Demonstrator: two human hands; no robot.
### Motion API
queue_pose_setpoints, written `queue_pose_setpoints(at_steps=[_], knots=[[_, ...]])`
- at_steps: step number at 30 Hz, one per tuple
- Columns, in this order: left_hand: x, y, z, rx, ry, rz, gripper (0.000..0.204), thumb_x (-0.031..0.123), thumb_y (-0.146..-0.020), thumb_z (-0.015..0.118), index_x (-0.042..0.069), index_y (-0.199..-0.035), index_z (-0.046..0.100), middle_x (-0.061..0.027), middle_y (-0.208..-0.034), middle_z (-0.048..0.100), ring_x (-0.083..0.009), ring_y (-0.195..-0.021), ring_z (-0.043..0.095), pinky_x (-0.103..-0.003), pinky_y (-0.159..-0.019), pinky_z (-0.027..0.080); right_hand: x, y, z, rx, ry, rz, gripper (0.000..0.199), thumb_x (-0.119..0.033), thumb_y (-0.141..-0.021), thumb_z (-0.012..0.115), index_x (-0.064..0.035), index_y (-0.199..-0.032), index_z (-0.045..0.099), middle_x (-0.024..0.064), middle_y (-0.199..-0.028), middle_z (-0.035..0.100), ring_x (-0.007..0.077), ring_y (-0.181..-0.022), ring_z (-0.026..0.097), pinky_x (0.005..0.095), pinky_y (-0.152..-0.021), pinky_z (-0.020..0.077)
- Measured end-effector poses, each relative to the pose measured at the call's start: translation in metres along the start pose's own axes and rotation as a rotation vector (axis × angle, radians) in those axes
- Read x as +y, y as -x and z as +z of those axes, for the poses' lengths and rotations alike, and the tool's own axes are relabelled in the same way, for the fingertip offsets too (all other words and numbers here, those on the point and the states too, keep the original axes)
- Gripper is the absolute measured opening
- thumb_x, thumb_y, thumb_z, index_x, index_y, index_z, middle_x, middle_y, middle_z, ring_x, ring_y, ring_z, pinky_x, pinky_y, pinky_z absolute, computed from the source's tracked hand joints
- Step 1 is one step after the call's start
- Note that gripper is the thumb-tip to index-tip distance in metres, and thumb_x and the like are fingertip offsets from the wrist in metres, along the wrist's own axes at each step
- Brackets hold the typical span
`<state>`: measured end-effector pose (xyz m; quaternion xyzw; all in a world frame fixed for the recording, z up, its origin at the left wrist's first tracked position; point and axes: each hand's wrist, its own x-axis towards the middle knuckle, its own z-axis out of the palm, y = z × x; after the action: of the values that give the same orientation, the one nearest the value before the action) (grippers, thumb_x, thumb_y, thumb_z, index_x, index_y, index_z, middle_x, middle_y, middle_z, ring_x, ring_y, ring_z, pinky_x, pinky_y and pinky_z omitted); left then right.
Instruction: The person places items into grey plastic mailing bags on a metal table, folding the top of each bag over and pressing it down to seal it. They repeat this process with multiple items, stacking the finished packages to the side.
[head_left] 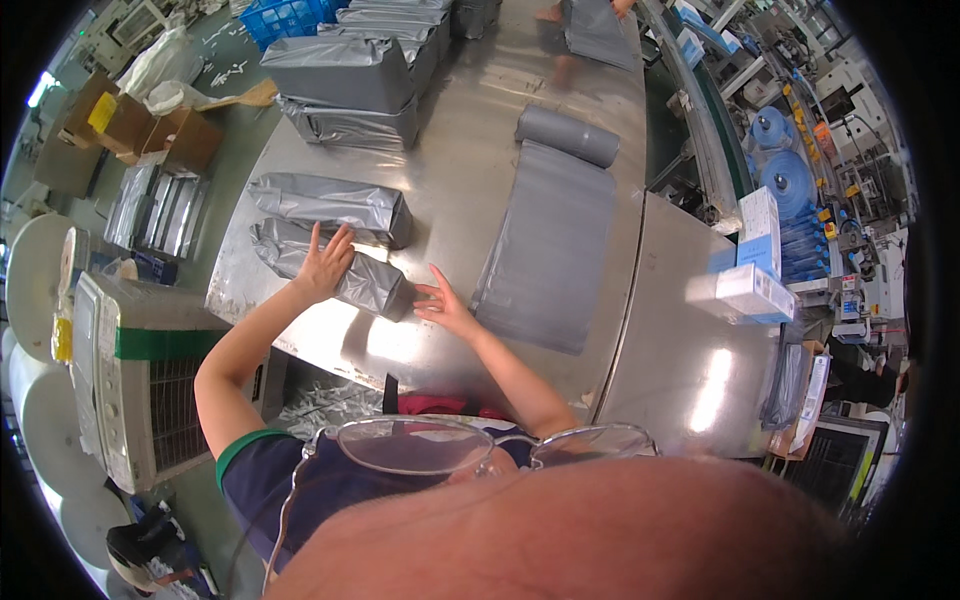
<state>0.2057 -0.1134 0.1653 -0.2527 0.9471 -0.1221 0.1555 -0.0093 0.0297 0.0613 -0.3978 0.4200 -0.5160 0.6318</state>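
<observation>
A long package wrapped in grey plastic [373, 287] lies near the left front edge of the metal table. My left hand [325, 262] rests on top of it with fingers spread. At the package's right end is my right hand [446, 308], its fingers stretched apart; whether they touch the wrap I cannot tell. Just beyond lies a second grey wrapped package [335, 205], side by side with the first. To the right, a flat length of grey plastic sheeting [550, 245] runs along the table from a grey roll [568, 136] at its far end.
Grey wrapped packages [345, 75] are stacked at the far left, beside a blue crate [285, 18]. Across the table, another person's hand [552, 12] is near more grey plastic [597, 35]. White-and-blue boxes [755, 290] stand at right. A conveyor [700, 110] runs along the far right side.
</observation>
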Motion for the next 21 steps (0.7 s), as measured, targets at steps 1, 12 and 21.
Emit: queue_pose_setpoints(at_steps=[1,12,21], knots=[[-0.004,-0.004,0.003,0.112,-0.111,0.029,0.062,0.027,-0.059,0.057,0.001,-0.112,0.037,-0.0135,-0.130,0.015,-0.0267,-0.122,0.009,-0.058,-0.091,0.003,-0.002,-0.004,0.001,-0.010,0.007,-0.056,0.081,-0.007,-0.066,0.064,-0.0169,-0.126,0.010,0.0149,-0.110,0.041,0.0162,-0.081,0.051,0.0253,-0.067,0.0451],[-0.087,-0.042,0.041,0.067,0.189,-0.225,0.043,-0.005,-0.069,0.036,0.004,-0.111,0.034,-0.0037,-0.133,0.013,-0.0249,-0.122,0.013,-0.051,-0.091,0.020,-0.158,0.263,-0.283,1.193,1.535,0.036,0.070,0.006,-0.060,0.053,-0.0091,-0.122,0.026,0.0129,-0.115,0.038,0.0247,-0.105,0.039,0.0331,-0.084,0.0349],[-0.037,-0.034,0.047,0.140,-0.218,-0.659,0.054,-0.005,-0.069,0.035,0.008,-0.121,0.027,-0.0034,-0.132,0.014,-0.0213,-0.122,0.012,-0.049,-0.094,0.017,-0.218,0.347,-0.469,0.543,2.462,0.965,0.067,-0.006,-0.072,0.043,-0.0168,-0.128,0.008,0.0043,-0.133,0.009,0.0210,-0.120,0.018,0.0498,-0.093,0.0181]])
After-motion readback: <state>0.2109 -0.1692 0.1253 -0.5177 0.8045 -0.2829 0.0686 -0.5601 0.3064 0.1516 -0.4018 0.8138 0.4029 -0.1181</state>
